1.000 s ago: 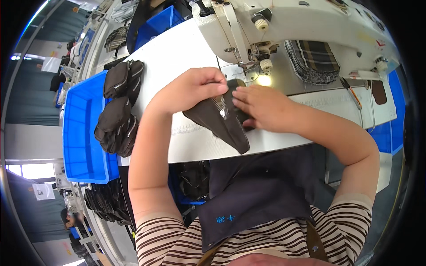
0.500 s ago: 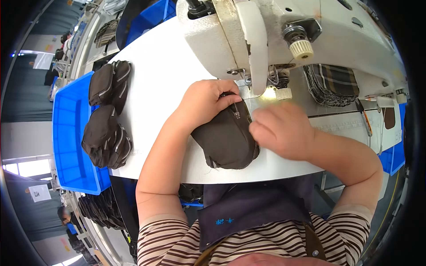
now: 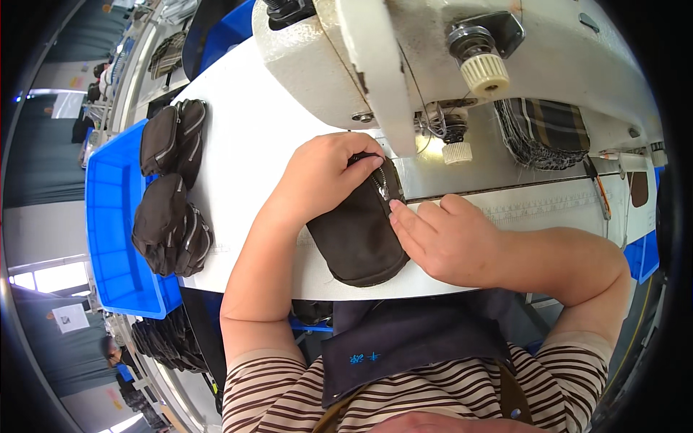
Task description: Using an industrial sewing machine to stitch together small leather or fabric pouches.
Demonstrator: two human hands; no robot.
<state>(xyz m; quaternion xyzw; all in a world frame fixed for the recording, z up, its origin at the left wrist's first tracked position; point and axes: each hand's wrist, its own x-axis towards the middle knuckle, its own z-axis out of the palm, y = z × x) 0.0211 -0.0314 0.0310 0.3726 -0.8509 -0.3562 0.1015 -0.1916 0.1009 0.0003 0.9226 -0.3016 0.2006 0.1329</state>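
A dark brown zippered pouch lies on the white sewing table, just in front of the sewing machine's needle area. My left hand pinches its far end beside the top of the zipper, thumb and fingers closed on the cloth. The metal zipper runs along the pouch's right side and is partly parted near the top. My right hand is closed at the pouch's right edge, thumb and forefinger at the zipper slider. Its other fingers are curled.
The sewing machine overhangs the far side. Finished-looking pouches are piled at the left, beside a blue bin. A stack of plaid cloth pieces and orange-handled snips lie at the right.
My right hand has come from beside the pouch onto its zipper slider, and the zipper now shows parted near the top. The pouch has shifted slightly left and toward me.
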